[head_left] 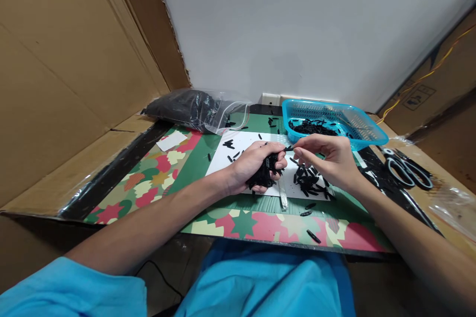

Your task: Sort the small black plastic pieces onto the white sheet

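Note:
My left hand (255, 163) is closed around a handful of small black elongated pieces (265, 174), which spill out between the fingers. At its thumb, my right hand (327, 158) pinches one small black piece (289, 148) between thumb and fingertip, so the two hands almost meet. Under both hands lies a white sheet (219, 158). A loose pile of black pieces (310, 182) rests on it below my right hand, and a few more lie scattered to the left. The kind of the pieces is too small to make out.
Behind my right hand stands a blue plastic basket (372, 131) holding more black pieces. A clear zip bag (193, 109) full of dark material lies at the back left. Scissors (407, 171) rest at the right. Cardboard (74, 44) walls the left side.

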`<state>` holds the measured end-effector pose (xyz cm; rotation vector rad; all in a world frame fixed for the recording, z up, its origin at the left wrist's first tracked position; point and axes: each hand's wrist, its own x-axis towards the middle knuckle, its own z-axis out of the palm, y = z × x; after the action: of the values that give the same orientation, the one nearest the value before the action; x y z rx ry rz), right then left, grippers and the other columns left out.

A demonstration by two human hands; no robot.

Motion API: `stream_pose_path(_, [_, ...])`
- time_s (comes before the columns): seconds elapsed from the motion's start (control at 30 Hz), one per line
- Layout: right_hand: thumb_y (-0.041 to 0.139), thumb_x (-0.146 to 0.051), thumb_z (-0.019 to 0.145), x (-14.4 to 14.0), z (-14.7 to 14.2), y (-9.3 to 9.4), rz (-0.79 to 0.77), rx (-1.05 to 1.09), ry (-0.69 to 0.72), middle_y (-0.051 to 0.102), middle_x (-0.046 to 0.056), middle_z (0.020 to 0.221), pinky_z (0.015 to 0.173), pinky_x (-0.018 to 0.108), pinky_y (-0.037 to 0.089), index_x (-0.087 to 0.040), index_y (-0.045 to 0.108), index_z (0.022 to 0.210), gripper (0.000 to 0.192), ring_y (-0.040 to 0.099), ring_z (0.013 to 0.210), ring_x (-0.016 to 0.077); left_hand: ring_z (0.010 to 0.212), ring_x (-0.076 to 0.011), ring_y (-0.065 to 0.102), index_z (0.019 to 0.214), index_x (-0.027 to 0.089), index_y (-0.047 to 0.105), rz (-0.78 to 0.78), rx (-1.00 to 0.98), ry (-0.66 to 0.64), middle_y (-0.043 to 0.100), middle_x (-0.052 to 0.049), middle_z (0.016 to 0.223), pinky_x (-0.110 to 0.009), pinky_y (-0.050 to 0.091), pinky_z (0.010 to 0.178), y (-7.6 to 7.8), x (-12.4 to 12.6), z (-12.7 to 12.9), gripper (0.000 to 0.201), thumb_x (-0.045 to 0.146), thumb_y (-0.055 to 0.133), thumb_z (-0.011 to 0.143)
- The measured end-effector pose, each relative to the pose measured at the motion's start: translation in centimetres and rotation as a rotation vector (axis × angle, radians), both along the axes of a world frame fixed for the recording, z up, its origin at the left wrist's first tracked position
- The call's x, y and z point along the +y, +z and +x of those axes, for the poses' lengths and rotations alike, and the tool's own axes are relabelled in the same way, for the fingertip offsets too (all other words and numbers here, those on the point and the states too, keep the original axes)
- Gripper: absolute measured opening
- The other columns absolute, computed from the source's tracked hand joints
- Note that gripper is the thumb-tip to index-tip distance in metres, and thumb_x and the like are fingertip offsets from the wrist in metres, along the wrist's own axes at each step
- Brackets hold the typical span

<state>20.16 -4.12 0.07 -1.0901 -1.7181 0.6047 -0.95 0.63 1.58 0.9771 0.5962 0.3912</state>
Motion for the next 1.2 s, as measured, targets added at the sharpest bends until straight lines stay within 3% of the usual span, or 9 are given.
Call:
stream_pose_path(0.1, [0.070,-0.038,0.095,0.5,1.2,0.3,0.099,-0.027,-0.142,0.074,0.003,0.073,0.061,0.031,0.056,-0.021,0.074,0.085,0.020,0.069,0.064,0.0171,0.048,-0.0075,0.042,0.080,0.021,0.051,0.003,0.013,-0.024,0.045,0.004,0.076,-0.013,0.029,0.027,0.1,0.0,0.0,0.030,0.044,0.068,0.087])
stream_pose_path(0.2, [0.070,-0.038,0.095,1.7,3.3,0.2,0.193,-0.083,-0.410,0.074,0.005,0.076,0.064,0.034,0.055,-0.022,0.075,0.088,0.019,0.068,0.066,0.0186,0.049,-0.0076,0.043,0.079,0.021,0.051,0.030,0.043,-0.085,0.045,0.004,0.074,-0.013,0.029,0.028,0.2,-0.2,-0.1,0.034,0.047,0.071,0.085])
stream_pose_path(0.3, [0.075,-0.036,0.089,2.8,4.9,0.0,0.217,-0.238,-0.598,0.073,0.003,0.079,0.061,0.033,0.049,-0.023,0.076,0.104,0.020,0.057,0.061,0.0158,0.049,-0.0087,0.044,0.078,0.020,0.052,0.077,0.072,-0.217,0.047,0.003,0.072,-0.014,0.028,0.027,0.1,-0.6,-0.1,0.042,0.055,0.075,0.082])
stream_pose_path(0.37, [0.076,-0.036,0.087,2.9,5.0,0.1,0.161,-0.228,-0.536,0.072,0.002,0.080,0.055,0.031,0.043,-0.024,0.074,0.111,0.027,0.050,0.057,0.0134,0.048,-0.0086,0.044,0.076,0.020,0.052,0.115,0.083,-0.286,0.049,0.002,0.071,-0.015,0.026,0.026,0.0,-0.9,0.0,0.046,0.059,0.075,0.081])
stream_pose_path(0.47, [0.077,-0.039,0.088,2.1,3.9,0.6,0.063,-0.108,-0.291,0.070,0.002,0.078,0.050,0.030,0.040,-0.023,0.076,0.098,0.019,0.052,0.058,0.0131,0.045,-0.0076,0.042,0.075,0.020,0.052,0.192,0.084,-0.311,0.052,0.001,0.072,-0.016,0.026,0.026,-0.3,-1.2,0.0,0.047,0.061,0.075,0.081])
stream_pose_path(0.6, [0.075,-0.038,0.091,0.3,1.5,1.4,-0.049,-0.074,0.094,0.073,0.004,0.083,0.061,0.031,0.049,-0.023,0.077,0.086,0.016,0.063,0.071,0.0171,0.047,-0.0084,0.043,0.073,0.020,0.052,0.246,0.078,-0.310,0.052,0.001,0.071,-0.016,0.026,0.026,-0.4,-1.2,-0.1,0.047,0.060,0.075,0.081])
stream_pose_path(0.7, [0.074,-0.039,0.092,-0.2,0.6,1.5,-0.090,-0.119,0.243,0.072,0.005,0.085,0.063,0.032,0.049,-0.023,0.078,0.088,0.017,0.062,0.073,0.0175,0.046,-0.0081,0.044,0.073,0.019,0.055,0.271,0.111,-0.317,0.051,0.002,0.068,-0.016,0.029,0.029,-0.4,-1.1,-0.2,0.045,0.058,0.073,0.083])
stream_pose_path(1.0, [0.067,-0.041,0.098,0.2,0.2,1.0,-0.094,-0.181,0.272,0.069,0.006,0.093,0.065,0.029,0.047,-0.021,0.073,0.089,0.022,0.061,0.080,0.0178,0.045,-0.0069,0.039,0.074,0.018,0.055,0.218,0.156,-0.301,0.047,0.003,0.065,-0.016,0.030,0.030,-1.0,-1.0,0.0,0.042,0.055,0.070,0.088])
stream_pose_path(1.2, [0.068,-0.040,0.098,0.7,-0.3,-0.2,-0.101,0.114,0.178,0.061,0.001,0.080,0.054,0.024,0.043,-0.020,0.066,0.093,0.020,0.053,0.064,0.0113,0.051,-0.0076,0.043,0.082,0.021,0.051,0.036,0.073,-0.153,0.046,0.004,0.077,-0.013,0.030,0.029,-0.2,-0.5,0.1,0.040,0.051,0.079,0.081])
